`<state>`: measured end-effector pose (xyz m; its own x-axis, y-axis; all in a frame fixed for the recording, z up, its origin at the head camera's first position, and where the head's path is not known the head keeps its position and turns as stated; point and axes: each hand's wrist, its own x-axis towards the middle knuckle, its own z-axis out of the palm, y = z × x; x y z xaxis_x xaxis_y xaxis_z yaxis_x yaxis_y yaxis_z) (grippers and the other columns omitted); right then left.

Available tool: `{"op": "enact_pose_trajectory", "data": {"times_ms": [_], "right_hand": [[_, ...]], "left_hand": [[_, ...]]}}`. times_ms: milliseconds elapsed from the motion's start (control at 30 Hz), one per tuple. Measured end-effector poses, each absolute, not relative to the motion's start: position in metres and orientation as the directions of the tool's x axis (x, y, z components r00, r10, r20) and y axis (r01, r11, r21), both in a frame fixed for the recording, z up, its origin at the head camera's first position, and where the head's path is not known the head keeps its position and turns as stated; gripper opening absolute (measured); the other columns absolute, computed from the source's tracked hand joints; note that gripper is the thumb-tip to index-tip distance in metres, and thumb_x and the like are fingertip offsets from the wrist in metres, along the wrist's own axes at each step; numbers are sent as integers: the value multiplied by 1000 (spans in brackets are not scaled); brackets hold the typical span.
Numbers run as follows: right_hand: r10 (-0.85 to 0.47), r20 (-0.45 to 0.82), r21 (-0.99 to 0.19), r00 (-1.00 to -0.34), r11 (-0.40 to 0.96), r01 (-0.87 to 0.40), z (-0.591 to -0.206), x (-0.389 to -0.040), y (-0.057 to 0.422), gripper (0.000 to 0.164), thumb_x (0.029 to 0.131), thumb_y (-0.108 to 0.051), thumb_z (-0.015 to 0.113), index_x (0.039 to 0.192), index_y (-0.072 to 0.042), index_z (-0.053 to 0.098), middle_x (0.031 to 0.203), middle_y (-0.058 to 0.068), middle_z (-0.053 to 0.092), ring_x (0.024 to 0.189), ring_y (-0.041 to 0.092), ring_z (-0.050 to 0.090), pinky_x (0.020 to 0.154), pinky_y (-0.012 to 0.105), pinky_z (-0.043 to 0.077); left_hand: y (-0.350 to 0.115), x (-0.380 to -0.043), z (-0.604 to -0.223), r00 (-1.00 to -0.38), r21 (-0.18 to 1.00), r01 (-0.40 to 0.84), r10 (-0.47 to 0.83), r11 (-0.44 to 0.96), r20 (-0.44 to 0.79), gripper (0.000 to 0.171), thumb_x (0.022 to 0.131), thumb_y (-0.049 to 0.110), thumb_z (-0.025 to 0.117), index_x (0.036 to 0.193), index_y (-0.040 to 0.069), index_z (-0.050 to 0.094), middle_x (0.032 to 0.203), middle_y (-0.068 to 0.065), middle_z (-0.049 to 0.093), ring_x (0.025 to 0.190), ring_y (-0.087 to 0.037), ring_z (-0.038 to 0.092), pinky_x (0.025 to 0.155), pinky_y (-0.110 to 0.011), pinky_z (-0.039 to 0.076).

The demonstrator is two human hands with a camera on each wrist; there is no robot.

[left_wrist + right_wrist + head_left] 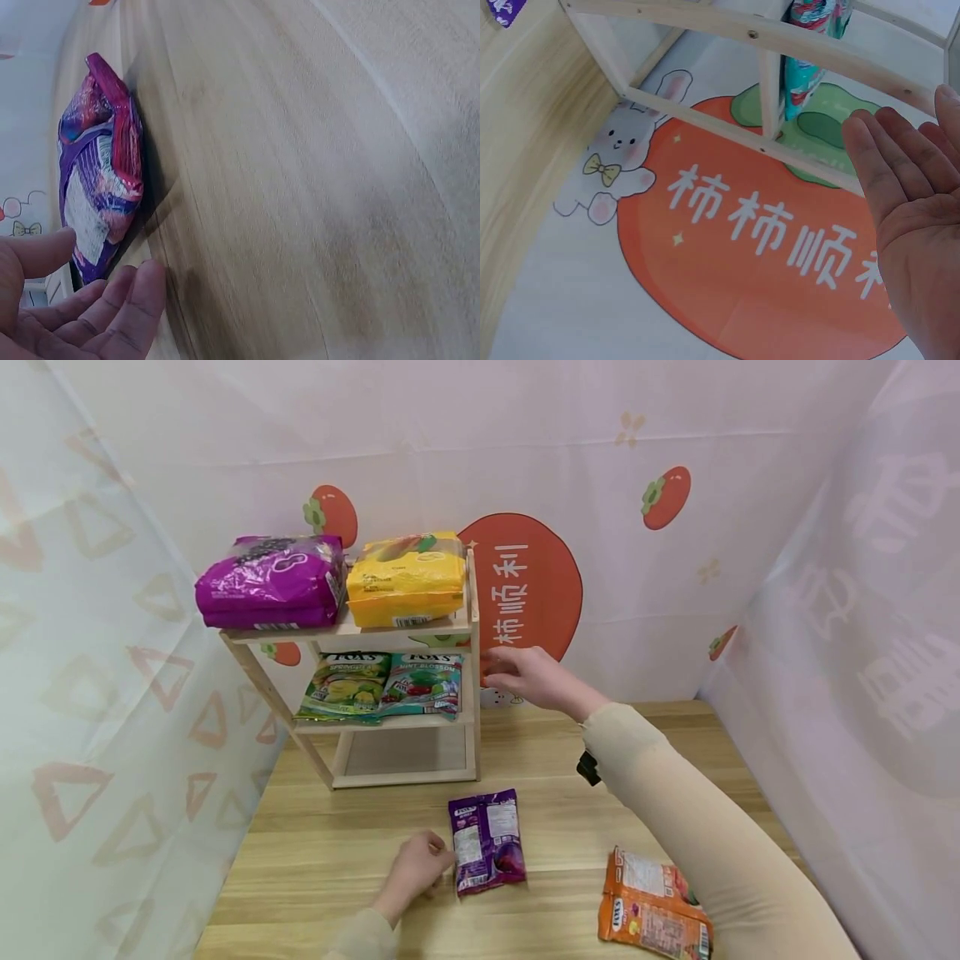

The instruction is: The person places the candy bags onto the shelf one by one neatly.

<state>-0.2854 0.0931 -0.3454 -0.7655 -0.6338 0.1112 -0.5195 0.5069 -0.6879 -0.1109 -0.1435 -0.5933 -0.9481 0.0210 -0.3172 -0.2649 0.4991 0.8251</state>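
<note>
My left hand [418, 867] is low over the wooden table, just left of a small purple candy bag [487, 843] lying flat. In the left wrist view, its fingers are loosely bent beside the bag [94, 180], with nothing between them. My right hand [542, 678] is beside the right post of a small wooden shelf rack [408, 774]. The right wrist view shows this hand [922, 202] with fingers extended and an empty palm, near the rack's rail [705, 126]. A green candy bag [345, 687] and a teal one [423, 685] lean on the middle shelf.
On the rack's top stand a large purple pack [273, 585] and a yellow pack [408, 581]. An orange candy bag [648, 902] lies at the table's front right, partly behind my right sleeve. Printed cloth walls [600, 568] enclose the table [558, 827] at the back and sides.
</note>
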Motion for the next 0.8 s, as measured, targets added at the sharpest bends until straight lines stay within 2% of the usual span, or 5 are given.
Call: {"op": "enact_pose_trajectory", "data": {"times_ms": [200, 367, 600, 800], "right_hand": [[-627, 125, -695, -768, 497, -519, -342, -286, 86, 36, 103, -19, 63, 136, -7, 62, 127, 9, 71, 112, 18, 70, 91, 36, 59], [-599, 151, -678, -786, 515, -523, -337, -286, 85, 31, 102, -21, 65, 130, -6, 65, 121, 7, 72, 107, 17, 70, 91, 36, 59], [-564, 159, -677, -811, 535, -505, -329, -286, 81, 28, 101, -26, 66, 123, -7, 67, 113, 4, 74, 101, 17, 70, 89, 36, 58], [-548, 170, -671, -819, 545, -504, -328, -286, 75, 21, 102, -27, 66, 114, -10, 67, 103, 6, 74, 87, 21, 67, 77, 34, 57]], "left_hand": [[-133, -105, -595, -930, 806, -299, 34, 510, -367, 23, 87, 13, 75, 96, -4, 62, 66, -10, 63, 48, -17, 60, 44, -35, 56], [-127, -101, -589, -915, 823, -322, 71, 468, -398, 22, 85, 8, 76, 92, -2, 59, 64, -13, 65, 46, -17, 61, 46, -38, 58], [-122, -100, -585, -892, 826, -375, 78, 421, -444, 22, 86, 2, 76, 90, -2, 55, 66, -15, 68, 49, -18, 64, 49, -38, 60], [-122, -100, -585, -872, 825, -426, 74, 370, -484, 20, 87, -1, 75, 94, -6, 56, 68, -16, 66, 49, -14, 60, 51, -36, 60]]}}
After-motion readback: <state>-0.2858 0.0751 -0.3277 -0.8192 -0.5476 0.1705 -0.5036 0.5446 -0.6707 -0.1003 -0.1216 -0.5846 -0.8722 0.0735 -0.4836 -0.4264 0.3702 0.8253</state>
